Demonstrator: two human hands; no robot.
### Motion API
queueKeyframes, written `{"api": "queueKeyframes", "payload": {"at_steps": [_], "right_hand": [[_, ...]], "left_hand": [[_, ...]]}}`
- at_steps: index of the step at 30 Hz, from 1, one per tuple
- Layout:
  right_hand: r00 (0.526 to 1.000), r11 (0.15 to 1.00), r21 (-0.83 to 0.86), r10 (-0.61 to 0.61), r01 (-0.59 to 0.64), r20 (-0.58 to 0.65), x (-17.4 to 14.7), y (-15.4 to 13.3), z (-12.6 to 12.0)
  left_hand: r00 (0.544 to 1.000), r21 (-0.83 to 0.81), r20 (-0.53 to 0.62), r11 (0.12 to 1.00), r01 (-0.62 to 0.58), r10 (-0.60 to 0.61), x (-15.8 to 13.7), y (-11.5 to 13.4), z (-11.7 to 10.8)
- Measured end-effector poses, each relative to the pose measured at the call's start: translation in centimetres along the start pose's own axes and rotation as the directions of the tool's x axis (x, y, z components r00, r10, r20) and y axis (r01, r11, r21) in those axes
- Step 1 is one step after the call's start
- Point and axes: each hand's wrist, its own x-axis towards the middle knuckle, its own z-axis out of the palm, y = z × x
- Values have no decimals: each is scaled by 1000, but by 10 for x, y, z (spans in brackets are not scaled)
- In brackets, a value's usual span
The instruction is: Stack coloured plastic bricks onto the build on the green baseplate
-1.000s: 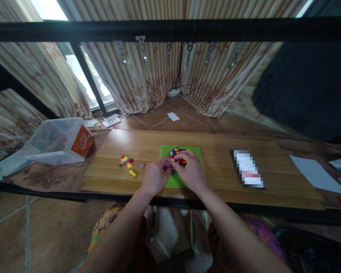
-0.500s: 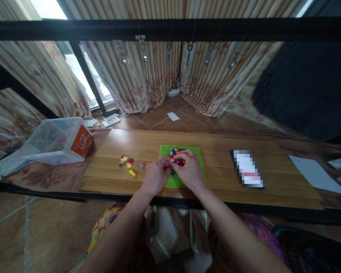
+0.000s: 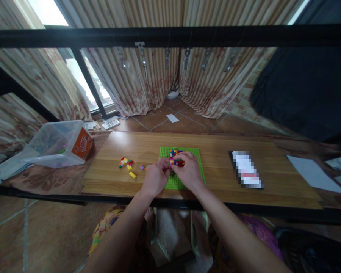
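A green studded baseplate (image 3: 174, 183) lies on the wooden tabletop in front of me. On it is a multicoloured toy brick build (image 3: 174, 152), partly hidden by my hands. My right hand (image 3: 190, 171) curls over the build from the right, its thumb and fingers closed on a mostly red row of bricks (image 3: 178, 163). From the left, my left hand (image 3: 157, 175) meets that row's left end with fingertips pinched together. Whatever sits in that pinch is too small and covered to name.
Left of the baseplate lie several loose bricks (image 3: 125, 161), a purple brick (image 3: 141, 167) and a yellow brick (image 3: 132, 174). A clear plastic bin (image 3: 57, 151) stands at the far left. To the right are a phone (image 3: 247, 169) and white paper (image 3: 312, 172). A black bar (image 3: 170, 37) crosses above.
The view has tilted slightly, so the scene sits a little lower. Both hands stay at the build with nearly the same grip; only small finger shifts show.
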Motion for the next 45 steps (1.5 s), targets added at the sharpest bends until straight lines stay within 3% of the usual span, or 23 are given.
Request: {"api": "queueKeyframes", "payload": {"at_steps": [4,8,12,16,24,33,45], "right_hand": [[995,976,214,62,-45,-76,6,13,-6],[920,877,432,327,-211,-215,17,32,-7],[865,743,595,479,-307,-151,21,44,6],[864,771,531,486,-352,-133,18,48,22],[898,900,256,403,-354,-175,12,46,30],[922,926,229,344,-302,-178,9,46,32],[930,925,178,355,-334,-97,4,44,23]], "left_hand": [[999,-85,9,996,37,-36,2,-1,-1],[995,-273,-22,958,92,-102,9,-11,-1],[970,-464,-90,871,161,-228,16,-16,3],[951,-579,-68,788,209,-302,17,-13,11],[955,-553,-96,813,183,-280,32,-19,45],[933,-406,-267,906,118,-241,28,-13,71],[922,-420,-252,892,169,-293,21,-1,72]]}}
